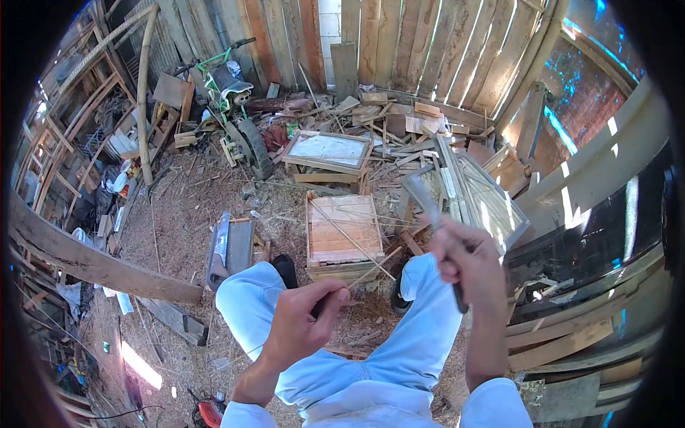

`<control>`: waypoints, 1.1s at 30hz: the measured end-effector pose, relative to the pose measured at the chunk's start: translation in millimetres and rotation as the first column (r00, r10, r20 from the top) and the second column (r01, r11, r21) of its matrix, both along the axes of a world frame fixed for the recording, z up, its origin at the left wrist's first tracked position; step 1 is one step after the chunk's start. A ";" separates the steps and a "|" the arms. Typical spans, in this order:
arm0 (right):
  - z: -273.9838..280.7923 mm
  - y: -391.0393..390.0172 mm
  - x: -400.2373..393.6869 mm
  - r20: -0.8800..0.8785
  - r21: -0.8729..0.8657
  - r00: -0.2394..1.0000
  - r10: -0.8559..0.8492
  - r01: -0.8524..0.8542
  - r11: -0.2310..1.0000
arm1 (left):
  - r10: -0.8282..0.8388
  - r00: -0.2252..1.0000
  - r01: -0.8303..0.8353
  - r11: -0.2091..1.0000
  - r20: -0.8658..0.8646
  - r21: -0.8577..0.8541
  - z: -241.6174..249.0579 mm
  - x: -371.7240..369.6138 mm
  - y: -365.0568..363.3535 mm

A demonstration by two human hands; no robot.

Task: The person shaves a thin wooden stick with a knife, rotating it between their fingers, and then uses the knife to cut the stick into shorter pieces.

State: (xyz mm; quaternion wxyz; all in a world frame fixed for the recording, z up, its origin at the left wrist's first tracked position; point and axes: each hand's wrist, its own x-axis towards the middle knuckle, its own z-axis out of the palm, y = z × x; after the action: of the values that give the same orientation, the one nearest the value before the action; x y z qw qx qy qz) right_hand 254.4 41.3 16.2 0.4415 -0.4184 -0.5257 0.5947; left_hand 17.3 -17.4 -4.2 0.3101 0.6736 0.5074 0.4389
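Note:
My right hand (467, 260) is wrapped round the handle of a wide-bladed knife (422, 198), its blade raised up and to the left, slightly blurred. My left hand (307, 315) is closed in a pinch over my lap, and a thin strip (378, 265) runs from near its fingertips up to the right. Between my knees, a wooden box (344, 228) stands on the ground with a thin stick (349, 235) lying diagonally across it.
A saw (222, 239) leans on a small grey stool (241, 246) left of the box. Behind are a framed panel (328, 150), heaped wood scraps (414, 121) and a small motorbike (232, 93). A wooden beam (107, 260) crosses at left.

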 end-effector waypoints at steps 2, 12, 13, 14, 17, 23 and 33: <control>7.0 6.1 9.0 -0.125 -0.071 0.988 -0.092 0.084 0.994 | 0.029 0.999 -0.029 0.999 -0.039 -0.013 -2.0 -3.6 -1.0; -13.4 -6.6 -30.7 -0.267 -0.199 0.959 0.097 -0.153 0.968 | 0.069 0.997 -0.063 0.985 -0.029 0.158 -9.5 10.1 12.7; -13.3 -2.5 -26.8 -0.242 -0.186 0.970 0.017 -0.064 0.981 | 0.073 0.997 -0.067 0.985 -0.031 0.158 -7.8 4.9 10.5; -10.8 3.7 -18.2 -0.233 -0.200 0.972 -0.032 -0.016 0.980 | 0.065 0.996 -0.061 0.996 -0.068 0.061 -5.3 -3.4 6.8; -7.5 16.2 7.2 -0.296 -0.169 0.943 -0.150 0.103 0.980 | 0.043 0.994 -0.051 0.996 -0.102 -0.079 -10.9 -25.4 -0.5; -27.2 -12.8 -30.4 -0.176 -0.268 0.968 0.180 -0.223 0.937 | 0.077 0.996 -0.075 0.997 -0.041 0.036 -16.6 -4.8 2.4; -9.1 -7.6 -19.8 -0.268 -0.298 0.963 0.007 -0.090 0.950 | 0.071 0.993 -0.062 0.994 -0.096 0.093 -11.3 -5.8 -4.3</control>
State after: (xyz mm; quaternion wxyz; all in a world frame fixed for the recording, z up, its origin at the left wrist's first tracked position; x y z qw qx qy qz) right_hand 234.6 33.7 7.1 0.4223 -0.3860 -0.3734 0.7303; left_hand 11.5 -21.7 -15.5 0.2391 0.6904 0.5242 0.4375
